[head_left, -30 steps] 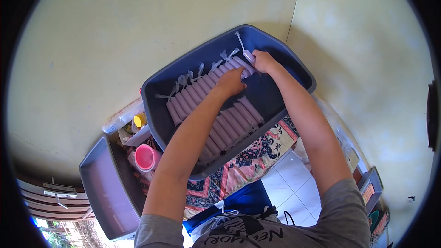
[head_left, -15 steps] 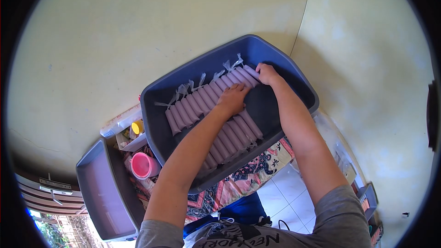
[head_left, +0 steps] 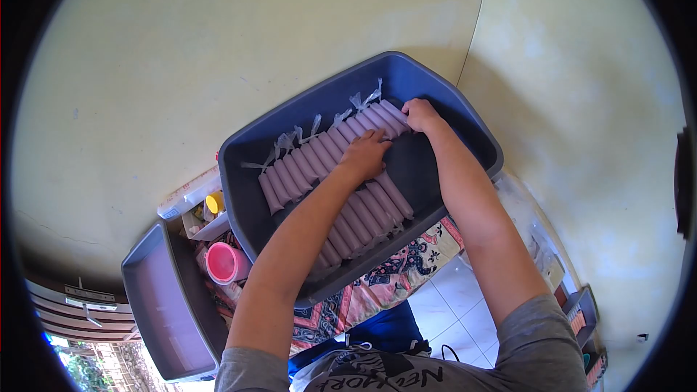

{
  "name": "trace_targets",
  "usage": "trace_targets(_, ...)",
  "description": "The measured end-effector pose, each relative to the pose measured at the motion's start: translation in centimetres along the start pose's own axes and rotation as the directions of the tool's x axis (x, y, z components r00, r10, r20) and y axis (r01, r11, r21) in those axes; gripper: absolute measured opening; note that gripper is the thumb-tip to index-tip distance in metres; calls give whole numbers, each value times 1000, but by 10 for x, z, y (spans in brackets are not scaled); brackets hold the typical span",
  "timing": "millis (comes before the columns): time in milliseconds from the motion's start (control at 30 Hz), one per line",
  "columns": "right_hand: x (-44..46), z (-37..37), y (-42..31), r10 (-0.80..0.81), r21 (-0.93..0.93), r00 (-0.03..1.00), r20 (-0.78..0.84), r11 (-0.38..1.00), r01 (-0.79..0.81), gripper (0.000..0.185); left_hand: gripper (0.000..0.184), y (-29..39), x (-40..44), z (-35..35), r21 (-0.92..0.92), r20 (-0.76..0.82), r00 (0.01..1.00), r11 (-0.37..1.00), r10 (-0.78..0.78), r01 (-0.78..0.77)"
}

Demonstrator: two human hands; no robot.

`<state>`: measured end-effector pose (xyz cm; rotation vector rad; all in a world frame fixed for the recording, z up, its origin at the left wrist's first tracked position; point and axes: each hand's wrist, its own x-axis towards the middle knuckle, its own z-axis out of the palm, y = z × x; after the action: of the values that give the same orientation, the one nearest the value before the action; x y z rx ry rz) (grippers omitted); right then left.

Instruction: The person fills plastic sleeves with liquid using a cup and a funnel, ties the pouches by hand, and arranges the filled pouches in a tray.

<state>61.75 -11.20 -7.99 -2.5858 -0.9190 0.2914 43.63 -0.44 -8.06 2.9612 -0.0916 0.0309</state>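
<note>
Pale purple, liquid-filled plastic tube bags [head_left: 299, 167] lie side by side in two rows inside a large dark grey tub [head_left: 239, 196]. Clear knotted tails stick up along the back row. My left hand [head_left: 367, 154] lies over the lower ends of the back row, fingers spread on the bags. At that row's right end, my right hand [head_left: 421, 115] has its fingers curled against the last tube bag [head_left: 393, 110]; the fingertips are partly hidden. The front row [head_left: 370, 212] lies nearer my body, and my left forearm covers part of it.
A second grey tub [head_left: 170, 305] with pale purple liquid stands at left. Between the tubs are a pink cup [head_left: 226, 263] and a yellow-capped container [head_left: 215, 202]. Patterned cloth [head_left: 392, 270] lies under the large tub. Walls rise behind and right.
Both hands stay at the back row with almost no movement. The left hand has shifted very slightly along the bags; the view has moved a little.
</note>
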Motion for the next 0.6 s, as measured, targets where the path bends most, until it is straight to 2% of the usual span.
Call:
trace_targets(67,-1,1,-2,38,76,999,31,996,-40,28,58,1,-1,-2,-12,16,1000,1000,-13,13)
trace_targets(133,0,1,-4,130,219,984,122,964,-154,27,59,-1,0,1,-21,11,1000,1000,-8,8)
trace_targets(267,6,6,2,88,84,993,76,992,-94,28,59,-4,1,7,-19,-24,1000,1000,4,-4)
trace_targets(333,4,4,3,46,117,998,50,992,-51,41,60,-4,1,6,-18,-17,1000,1000,11,-11)
trace_targets(600,-1,-2,-5,114,308,988,107,941,-142,38,61,-4,1,6,-4,-1,1000,1000,20,-20)
